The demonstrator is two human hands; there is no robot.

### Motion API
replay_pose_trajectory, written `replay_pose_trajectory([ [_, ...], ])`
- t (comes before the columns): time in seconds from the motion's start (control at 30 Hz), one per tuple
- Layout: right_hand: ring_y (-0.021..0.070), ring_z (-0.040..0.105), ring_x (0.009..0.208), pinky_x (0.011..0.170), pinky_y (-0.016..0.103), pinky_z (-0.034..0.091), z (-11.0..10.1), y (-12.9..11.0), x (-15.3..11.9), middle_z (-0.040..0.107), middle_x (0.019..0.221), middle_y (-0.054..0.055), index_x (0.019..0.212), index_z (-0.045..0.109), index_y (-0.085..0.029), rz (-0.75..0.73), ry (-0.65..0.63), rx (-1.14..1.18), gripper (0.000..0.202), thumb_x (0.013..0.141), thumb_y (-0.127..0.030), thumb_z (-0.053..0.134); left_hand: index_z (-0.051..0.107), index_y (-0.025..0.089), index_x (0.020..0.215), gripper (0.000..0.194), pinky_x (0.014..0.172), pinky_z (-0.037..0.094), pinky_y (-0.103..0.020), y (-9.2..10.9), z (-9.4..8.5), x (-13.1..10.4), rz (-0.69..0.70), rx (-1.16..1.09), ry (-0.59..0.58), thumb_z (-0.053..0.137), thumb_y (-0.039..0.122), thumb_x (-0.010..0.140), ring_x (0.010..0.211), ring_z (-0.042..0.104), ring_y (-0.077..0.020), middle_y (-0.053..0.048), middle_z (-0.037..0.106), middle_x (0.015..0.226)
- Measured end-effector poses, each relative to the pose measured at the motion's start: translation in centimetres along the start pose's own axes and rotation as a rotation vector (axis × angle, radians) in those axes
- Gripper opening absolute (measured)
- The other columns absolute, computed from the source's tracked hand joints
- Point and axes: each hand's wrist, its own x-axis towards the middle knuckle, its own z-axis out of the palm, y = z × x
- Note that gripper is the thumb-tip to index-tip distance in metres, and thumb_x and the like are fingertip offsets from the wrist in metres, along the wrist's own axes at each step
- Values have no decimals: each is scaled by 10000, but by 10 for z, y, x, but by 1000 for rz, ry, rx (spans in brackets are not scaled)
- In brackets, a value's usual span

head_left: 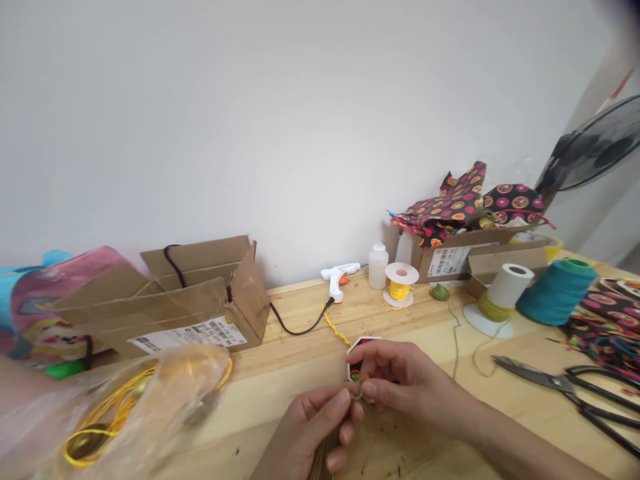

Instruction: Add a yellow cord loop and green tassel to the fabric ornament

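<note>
My left hand (320,420) is closed around a bundle of thin olive-green cords (324,457) that hang down below its fingers. Thumb and forefinger of my right hand (400,383) pinch the small loop of green cord (357,395) at the bundle's top, so both hands meet there. Partly hidden behind the right hand lies an octagonal white-rimmed piece (356,353) with a dark and red pattern. From it a twisted yellow cord (337,329) runs back toward the white glue gun (337,280).
Black-handled scissors (560,383) lie at right, near a teal thread cone (557,290) and a green cord spool (497,310). Behind stand a yellow spool (400,288), a bottle (379,267) and a box (445,260). At left are an open carton (175,300) and a plastic bag (170,400).
</note>
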Motion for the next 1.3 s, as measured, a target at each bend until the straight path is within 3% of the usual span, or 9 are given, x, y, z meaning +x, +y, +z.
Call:
replay_pose_trajectory([
  [0.2, 89, 489, 562, 543, 217, 384, -3, -4, 2, 547, 638, -8, 786, 600, -140, 51, 63, 42, 235, 681, -351, 610, 685, 117, 717, 255, 320, 246, -116, 0, -1, 1, 62, 83, 66, 730, 295, 540, 370, 382, -12, -23, 598, 572],
  [0.43, 89, 425, 549, 477, 195, 321, -1, -1, -2, 506, 632, -3, 756, 641, -144, -51, 19, -350, 214, 729, -338, 556, 690, 111, 737, 322, 340, 231, -149, -3, 1, 3, 164, 363, 140, 678, 389, 575, 310, 362, -21, 33, 501, 396],
  [0.57, 91, 423, 556, 462, 189, 313, 3, 2, -2, 493, 630, -4, 736, 647, -153, -150, 76, -449, 158, 704, -298, 595, 687, 105, 749, 369, 322, 184, -163, -4, 5, 2, 190, 446, 200, 659, 427, 571, 291, 293, -15, 52, 464, 377],
  [0.73, 110, 471, 606, 497, 199, 350, 4, 0, 0, 513, 622, 9, 682, 660, -151, -179, 126, -431, 92, 709, -199, 586, 688, 119, 785, 355, 313, 136, -173, -7, 3, 3, 179, 438, 155, 669, 399, 567, 288, 236, -10, 62, 444, 375],
  [0.93, 103, 471, 598, 483, 193, 349, 0, -2, 0, 528, 662, 18, 688, 645, -135, -210, 95, -374, 75, 702, -154, 574, 678, 133, 844, 383, 308, 120, -159, -6, 2, 3, 127, 325, 100, 667, 401, 570, 283, 221, 1, 83, 401, 368],
  [1.3, 90, 503, 656, 578, 188, 381, -4, -8, -3, 545, 711, 8, 783, 650, -179, -396, 42, -685, 175, 705, -80, 529, 685, 142, 825, 286, 317, 115, -156, -9, -5, 3, 115, 263, 71, 663, 329, 611, 307, 239, 2, 58, 441, 396],
])
